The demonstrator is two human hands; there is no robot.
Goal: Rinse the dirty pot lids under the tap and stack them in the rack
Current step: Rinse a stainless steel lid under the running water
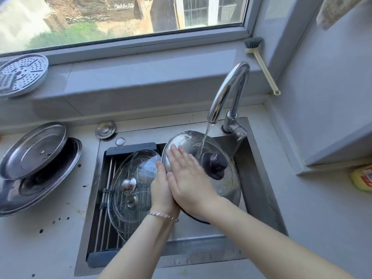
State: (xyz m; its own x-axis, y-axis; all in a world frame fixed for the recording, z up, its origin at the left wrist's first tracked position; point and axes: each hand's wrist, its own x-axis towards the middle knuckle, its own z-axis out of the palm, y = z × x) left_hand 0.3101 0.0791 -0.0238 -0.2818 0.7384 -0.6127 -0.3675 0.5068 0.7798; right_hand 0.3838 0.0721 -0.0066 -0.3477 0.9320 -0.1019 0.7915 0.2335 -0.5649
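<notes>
Two clear glass lids with steel knobs (128,178), apparently one over the other, already down in the dark-framed roll-up rod rack (101,224) across the left half of the steel sink (259,178); judged rinsed and stacked, though exact count hard to confirm through the glass

One domed stainless steel lid with a dark knob (227,184) in hand over the right half of the sink, tilted up toward the camera, directly beneath the curved chrome tap (231,89). Running water (204,141) landing on the dome just above the knob

Left hand (161,188) closed around the lid's left rim, thumb on the front face, fingers hidden behind the metal. Right hand (187,178) flat and opened out, palm and fingers pressed against the dome's left side, seemingly rubbing under the flow rather than gripping

Two more on the pale countertop (60,238) well left of the sink: a shallow round steel lid lying inside-up (34,150), propped on a larger steel lid with a dark knob (50,178). Both apparently untouched; dark drips on the counter around them

Roughly halfway by this reckoning: current lid mid-rinse and not yet racked, then the two counter lids to rinse and stack. Room left in the rack uncertain, with glass covering most of it
</notes>
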